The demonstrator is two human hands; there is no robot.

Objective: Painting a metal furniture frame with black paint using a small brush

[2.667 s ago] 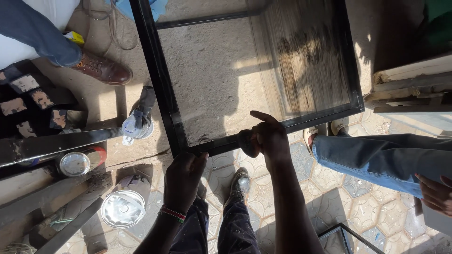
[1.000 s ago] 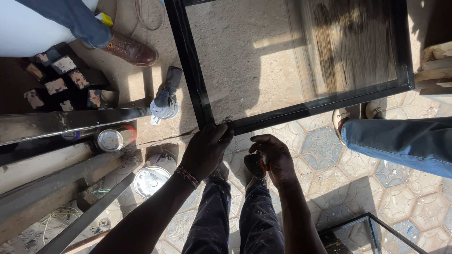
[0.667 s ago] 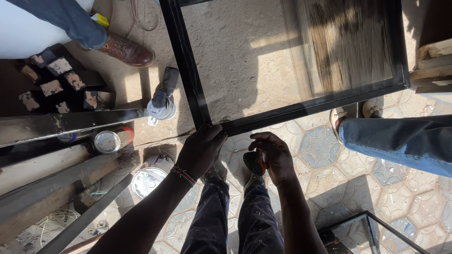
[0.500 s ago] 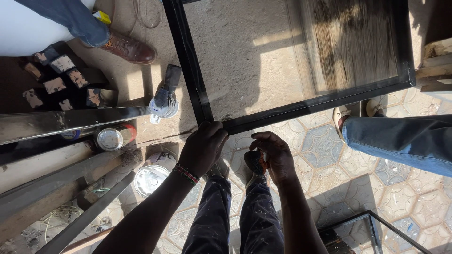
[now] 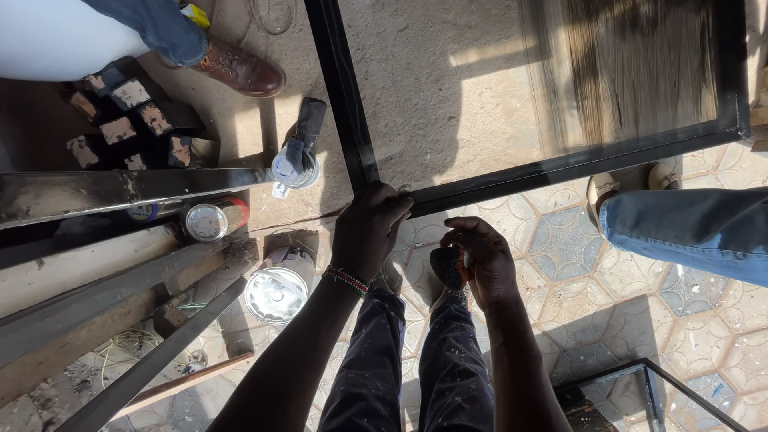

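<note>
Two hands work at the black glazed frame (image 5: 448, 190); the left hand (image 5: 368, 230) clamps its near corner; the right hand (image 5: 482, 260), just below the frame's lower rail, curls closed around a dark lump (image 5: 448, 266).

open paving (image 5: 560, 264) right of the hands; tins (image 5: 276, 292) and steel bars (image 5: 120, 192) crowd the left.

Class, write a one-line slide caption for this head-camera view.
Left hand grips the black glazed frame's corner; right hand holds a dark lump.
</note>
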